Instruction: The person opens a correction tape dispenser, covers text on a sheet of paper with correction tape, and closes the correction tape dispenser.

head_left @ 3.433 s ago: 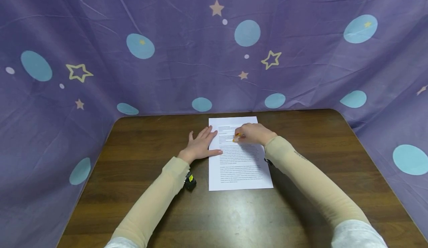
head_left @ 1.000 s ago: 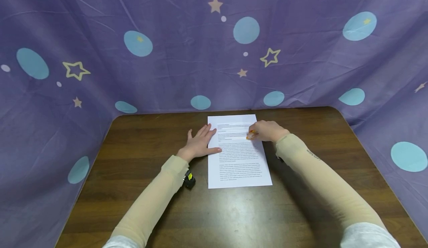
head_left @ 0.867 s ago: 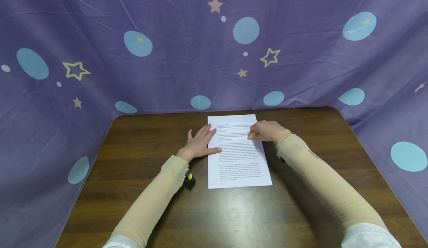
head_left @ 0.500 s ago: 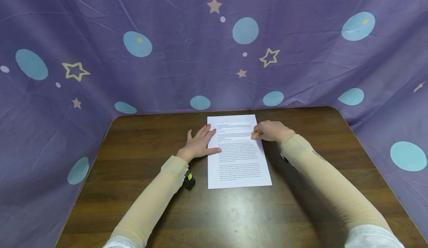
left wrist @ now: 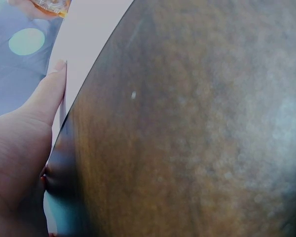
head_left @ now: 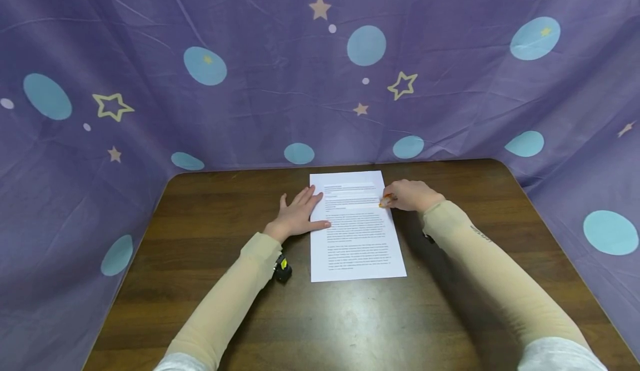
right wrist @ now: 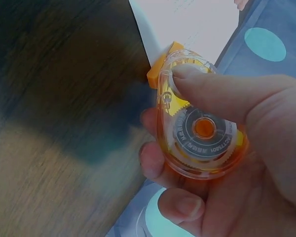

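Since the earlier frames, the right hand (head_left: 412, 195) has slid rightward from mid-page to the right edge of the sheet of paper (head_left: 357, 257). It grips a clear-and-orange correction tape dispenser (right wrist: 204, 128), thumb on one face and fingers curled behind. The orange tip (right wrist: 155, 75) is at the right margin, beside the ends of the printed lines; whether it touches the page I cannot tell. A pale band (head_left: 362, 206) crosses the upper text to its left, so this pass over the row looks nearly complete.

The left hand (head_left: 295, 217) has hardly moved: fingers spread wide, fingertips and thumb resting on the sheet's left margin and hiding a little of it. The right hand hides part of the opposite edge. The sheet lies flat on the brown wooden counter (head_left: 200, 237), and a patterned purple curtain (head_left: 270, 110) hangs behind.
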Tool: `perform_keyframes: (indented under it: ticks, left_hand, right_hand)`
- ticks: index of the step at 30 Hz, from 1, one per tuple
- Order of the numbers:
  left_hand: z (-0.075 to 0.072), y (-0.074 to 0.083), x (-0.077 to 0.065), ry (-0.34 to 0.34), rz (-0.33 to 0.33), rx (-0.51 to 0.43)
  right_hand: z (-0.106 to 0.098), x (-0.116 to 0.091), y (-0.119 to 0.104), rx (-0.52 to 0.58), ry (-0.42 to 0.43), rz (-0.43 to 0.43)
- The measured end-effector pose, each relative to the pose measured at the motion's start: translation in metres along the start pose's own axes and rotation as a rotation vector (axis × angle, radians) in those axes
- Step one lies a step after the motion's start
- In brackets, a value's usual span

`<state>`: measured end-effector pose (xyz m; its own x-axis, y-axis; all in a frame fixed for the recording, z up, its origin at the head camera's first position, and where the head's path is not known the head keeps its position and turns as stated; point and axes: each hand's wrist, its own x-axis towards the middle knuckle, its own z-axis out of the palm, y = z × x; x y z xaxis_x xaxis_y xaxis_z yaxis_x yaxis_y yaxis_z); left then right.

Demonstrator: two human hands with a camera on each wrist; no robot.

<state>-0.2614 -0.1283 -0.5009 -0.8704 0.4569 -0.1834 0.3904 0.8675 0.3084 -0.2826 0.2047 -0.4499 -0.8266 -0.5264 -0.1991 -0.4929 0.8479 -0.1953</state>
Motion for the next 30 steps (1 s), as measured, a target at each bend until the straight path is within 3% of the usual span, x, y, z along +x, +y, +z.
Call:
perform_keyframes:
  ticks: [14, 24, 30]
  left_hand:
    - [0.008, -0.009, 0.007, -0.022, 0.005, -0.009]
    - [0.002, -0.007, 0.007, -0.049, -0.008, -0.008]
    - [0.006, -0.008, 0.008, -0.043, -0.011, -0.010]
  right_hand:
    - [0.002, 0.000, 0.002, 0.021, -0.026, 0.019]
    - [-0.004, 0.000, -0.005, 0.017, 0.077, -0.046]
    - [-0.004, 0.010, -0.022, 0.015, 0.082, -0.084]
